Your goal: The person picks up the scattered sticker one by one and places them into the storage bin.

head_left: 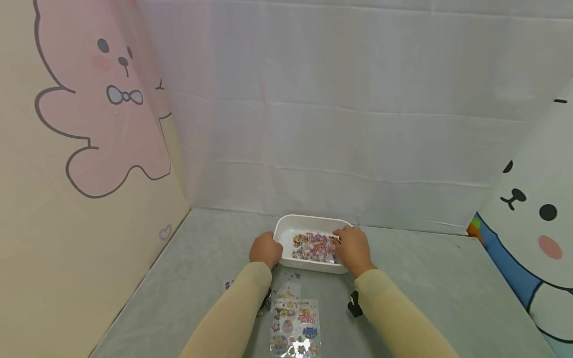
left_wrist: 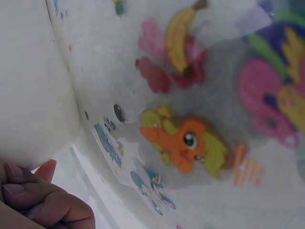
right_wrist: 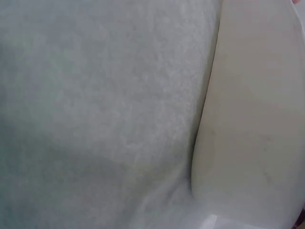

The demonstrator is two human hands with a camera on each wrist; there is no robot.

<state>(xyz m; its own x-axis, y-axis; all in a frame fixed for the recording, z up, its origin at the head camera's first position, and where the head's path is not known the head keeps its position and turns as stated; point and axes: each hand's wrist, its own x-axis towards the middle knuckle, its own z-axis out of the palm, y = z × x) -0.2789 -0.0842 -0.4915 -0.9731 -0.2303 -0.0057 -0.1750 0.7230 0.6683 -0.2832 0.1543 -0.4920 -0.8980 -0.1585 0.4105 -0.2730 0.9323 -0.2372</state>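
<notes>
A white plastic tray (head_left: 313, 267) with rounded corners stands near the back of the table. Inside it lies a pile of small colourful stickers (head_left: 313, 247). My left hand (head_left: 266, 249) grips the tray's left end; in the left wrist view its curled fingers (left_wrist: 52, 205) show at the lower left. Over the right end reaches my right hand (head_left: 353, 248), its fingers inside the tray beside the stickers. Whether they pinch a sticker or only touch is hidden. The right wrist view shows mostly the tray's outer side (right_wrist: 252, 114).
Clear sticker sheets (head_left: 294, 325) with cartoon pictures lie on the grey tabletop (head_left: 416, 298) between my forearms; an orange pony sticker (left_wrist: 186, 145) shows close up in the left wrist view. A white sheet (head_left: 340, 114) hangs behind the table, and printed panels stand at both sides.
</notes>
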